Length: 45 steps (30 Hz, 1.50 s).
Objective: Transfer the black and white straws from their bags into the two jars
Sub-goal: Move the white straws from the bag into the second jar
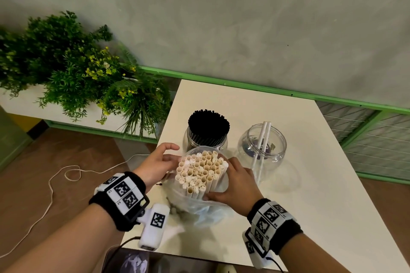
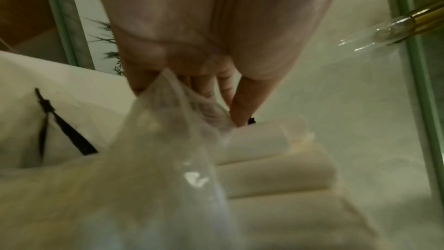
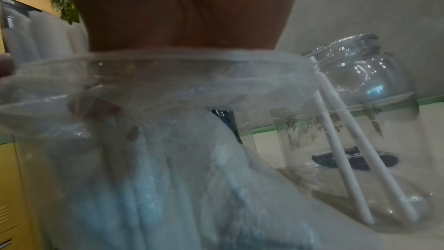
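A bundle of white straws (image 1: 200, 173) stands upright inside a clear plastic bag (image 1: 199, 210) at the near edge of the white table (image 1: 310, 184). My right hand (image 1: 233, 175) grips the bundle from the right, fingers round the back and thumb across the front. On the left side my left hand (image 1: 172, 154) lies against the bag with straight fingers, thumb held apart. In the left wrist view those fingers (image 2: 238, 109) touch the bag film and the white straws (image 2: 276, 174). One jar (image 1: 205, 142) is packed with black straws (image 1: 208, 125). The other jar (image 1: 261, 146) holds two white straws (image 3: 355, 151).
A planter of green foliage (image 1: 77, 68) stands left of the table. A white cord (image 1: 55, 184) trails over the brown floor. A green rail (image 1: 266, 91) runs along the wall behind the table. A black tie (image 2: 60, 126) lies on the table by the bag.
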Available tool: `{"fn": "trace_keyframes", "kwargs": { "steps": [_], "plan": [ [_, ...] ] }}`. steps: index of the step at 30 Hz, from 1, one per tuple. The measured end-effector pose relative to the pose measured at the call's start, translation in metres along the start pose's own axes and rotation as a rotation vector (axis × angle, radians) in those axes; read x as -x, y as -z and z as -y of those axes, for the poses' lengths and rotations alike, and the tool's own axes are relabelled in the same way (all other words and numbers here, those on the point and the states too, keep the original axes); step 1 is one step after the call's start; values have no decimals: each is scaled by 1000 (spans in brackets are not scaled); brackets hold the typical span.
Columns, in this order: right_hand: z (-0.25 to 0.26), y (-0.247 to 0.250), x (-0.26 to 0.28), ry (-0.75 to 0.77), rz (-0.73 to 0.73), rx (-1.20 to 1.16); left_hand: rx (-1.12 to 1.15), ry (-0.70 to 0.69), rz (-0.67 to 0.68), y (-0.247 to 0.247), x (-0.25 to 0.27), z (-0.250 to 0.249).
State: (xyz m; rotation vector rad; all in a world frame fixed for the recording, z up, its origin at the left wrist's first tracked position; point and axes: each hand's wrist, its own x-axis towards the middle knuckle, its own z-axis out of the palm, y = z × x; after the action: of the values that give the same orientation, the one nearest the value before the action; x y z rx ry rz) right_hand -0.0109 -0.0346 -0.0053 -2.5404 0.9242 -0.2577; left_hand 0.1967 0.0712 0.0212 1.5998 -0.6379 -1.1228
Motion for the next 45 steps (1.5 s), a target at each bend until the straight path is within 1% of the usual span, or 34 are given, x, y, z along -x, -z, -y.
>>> {"fn": "trace_keyframes", "kwargs": {
  "steps": [2, 4, 5, 7, 9, 10, 11, 14, 17, 19, 21, 23, 24, 25, 27, 28, 29, 30, 33, 34, 35, 37, 38, 40, 41, 43, 45],
  "plan": [
    [0, -4, 2, 11, -57, -36, -96, -90, -50, 3, 2, 7],
    [-2, -10, 5, 22, -112, -50, -203, -144, -75, 2, 3, 13],
    [-3, -13, 6, 33, -150, -50, -229, -141, -85, 3, 4, 14],
    [-5, -16, 10, 73, -276, -94, -215, -54, -67, 4, 6, 14],
    [-5, -16, 13, 109, -372, -148, -200, 9, 13, 7, 8, 17],
    [-6, -16, 15, 119, -379, -151, -230, -2, 41, 9, 8, 20],
    [-6, -17, 16, 121, -363, -141, -259, -41, 45, 11, 8, 23],
    [-9, -20, 20, 113, -291, -51, -341, -163, -5, 12, 8, 30],
    [-11, -21, 23, 97, -206, 93, -541, -218, -88, 10, 7, 36],
    [-10, -20, 23, 64, -158, 187, -707, -201, -99, 10, 7, 40],
    [-8, -19, 24, 11, -102, 254, -750, -122, -71, 10, 6, 42],
    [-7, -20, 23, -36, -24, 272, -689, -32, -29, 9, 5, 44],
    [-7, -21, 24, -58, 28, 254, -604, 20, -29, 7, 4, 44],
    [-8, -23, 24, -76, 66, 222, -482, 101, -35, 5, 5, 43],
    [-8, -26, 25, -83, 71, 162, -196, 280, -16, 1, 7, 41],
    [-8, -27, 24, -81, 62, 141, -114, 314, 7, 0, 7, 42],
    [-8, -28, 24, -83, 56, 132, -85, 311, 28, 1, 7, 45],
    [-8, -28, 23, -87, 52, 136, -110, 281, 40, 2, 4, 49],
    [-9, -29, 19, -108, 47, 177, -327, 155, 33, 5, -1, 59],
    [-9, -29, 18, -115, 50, 180, -321, 147, 11, 4, -2, 62],
    [-10, -30, 17, -122, 54, 178, -250, 164, -24, 3, -3, 64],
    [-11, -30, 16, -142, 64, 177, -7, 267, -118, 0, -4, 66],
    [-13, -31, 17, -151, 67, 178, 127, 328, -137, -2, -3, 66],
    [-16, -32, 18, -159, 69, 186, 327, 409, -116, -3, -1, 69],
    [-17, -34, 19, -163, 71, 190, 364, 435, -103, -3, 0, 69],
    [-20, -36, 21, -173, 71, 193, 353, 474, -103, -6, 0, 69],
    [-21, -38, 22, -177, 59, 194, 265, 437, -167, -4, -3, 69]
  ]
}}
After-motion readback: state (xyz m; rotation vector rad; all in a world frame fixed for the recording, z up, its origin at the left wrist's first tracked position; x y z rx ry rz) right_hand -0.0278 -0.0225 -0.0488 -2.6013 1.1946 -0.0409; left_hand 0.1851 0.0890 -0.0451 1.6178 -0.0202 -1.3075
